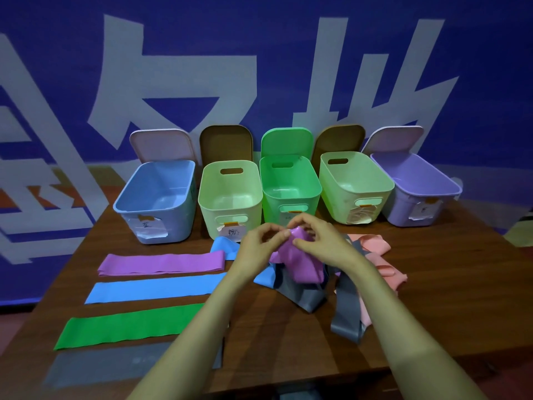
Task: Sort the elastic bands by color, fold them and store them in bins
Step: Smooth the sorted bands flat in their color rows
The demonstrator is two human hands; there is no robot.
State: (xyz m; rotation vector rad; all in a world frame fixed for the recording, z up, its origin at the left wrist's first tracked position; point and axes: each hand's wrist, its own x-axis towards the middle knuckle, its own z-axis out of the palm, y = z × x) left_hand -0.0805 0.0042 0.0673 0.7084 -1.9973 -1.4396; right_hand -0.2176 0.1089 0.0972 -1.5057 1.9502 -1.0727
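Counter (288, 356) had sorted bands (150, 287) flat at left. Your left hand (259, 241) and right hand (320, 238) both pinched a purple band (300, 261) over the pile (300, 295); sorting step, I'd say. Next: lay it on the purple strip (161, 264).

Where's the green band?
Head view: the green band lies flat on the left of the table, between the flat blue band and the flat grey band.
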